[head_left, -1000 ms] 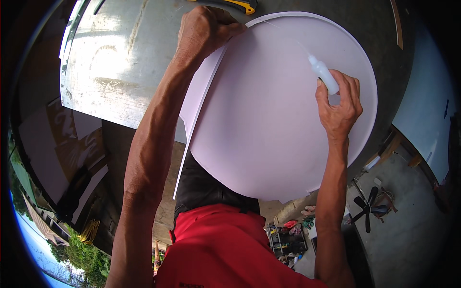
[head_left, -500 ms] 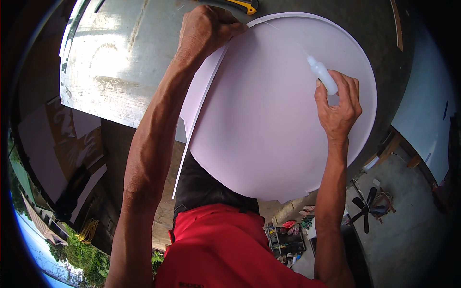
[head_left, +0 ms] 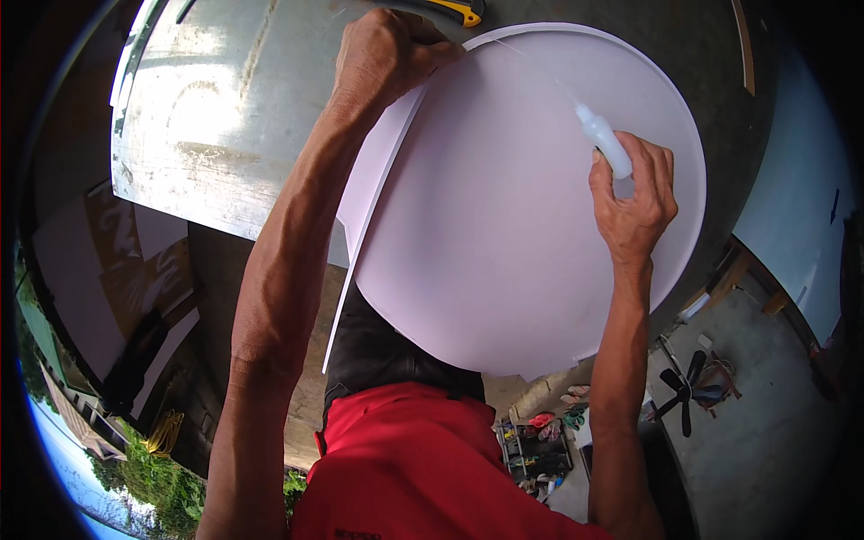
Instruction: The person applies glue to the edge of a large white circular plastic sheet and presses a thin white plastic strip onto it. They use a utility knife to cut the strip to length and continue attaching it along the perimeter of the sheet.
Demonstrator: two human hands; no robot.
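Observation:
A large round white sheet (head_left: 504,234) lies in front of me, with a thin white strip (head_left: 382,193) standing on edge along its far and right rim. At the left the strip's straight end runs toward my body. My left hand (head_left: 391,54) is closed on the strip at the sheet's far left edge; the fingertips are partly hidden. Over the right part of the sheet, my right hand (head_left: 637,193) holds a small translucent squeeze bottle (head_left: 605,142) between thumb and fingers. Its fine nozzle points far and left, toward the sheet's far rim, apart from the strip.
A yellow and black utility knife (head_left: 463,11) lies beyond my left hand on the worn grey metal tabletop (head_left: 207,99). A pale panel (head_left: 792,207) stands at the right. On the floor are a black fan (head_left: 688,393) and a rack of shoes (head_left: 537,450).

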